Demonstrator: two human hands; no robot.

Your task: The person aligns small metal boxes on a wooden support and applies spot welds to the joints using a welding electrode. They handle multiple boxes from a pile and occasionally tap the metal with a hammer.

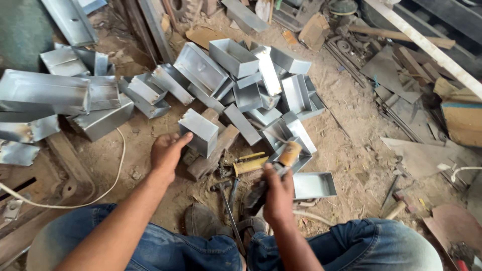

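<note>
metal boxes [241, 80] piled, wooden block [213, 153] beside

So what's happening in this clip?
A person sits on a dirt workshop floor among a heap of sheet-metal boxes. The left hand touches the side of one small metal box, which stands on a wooden block. The right hand grips a wooden-handled tool, probably a hammer. A yellow-handled tool lies between the hands, and an open tray sits beside the right hand.

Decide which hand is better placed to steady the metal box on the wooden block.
Left. The left hand already touches the metal box on the wooden block; the right hand is occupied gripping a wooden-handled tool.
</note>
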